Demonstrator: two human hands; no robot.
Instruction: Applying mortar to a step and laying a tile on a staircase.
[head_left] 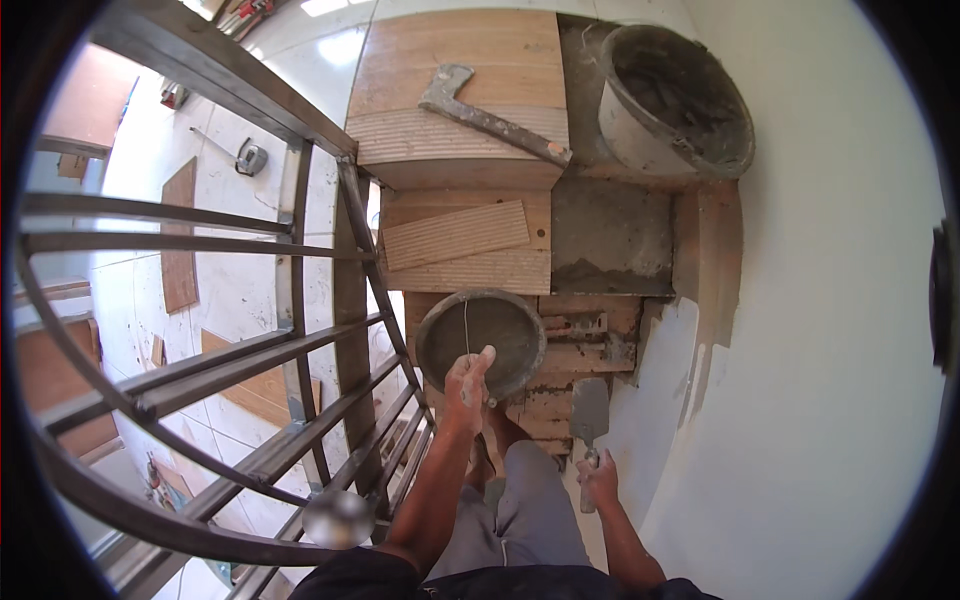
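My left hand is closed around the thin wire handle of a round bucket, which has grey, wet-looking material inside. The bucket hangs or stands in front of my legs; I cannot tell which. Lower right, my right hand grips a trowel by its handle, its grey-coated blade pointing away from me. Ahead, a loose ribbed tile strip lies at a slant on a tiled stair tread. One step higher, a mortar-stained hatchet rests across the tread.
Metal railing runs along the left. A large mortar-crusted bucket stands at the upper right, beyond a patch of grey mortar. A white wall borders the right. Tape measure and tile pieces lie beyond the railing.
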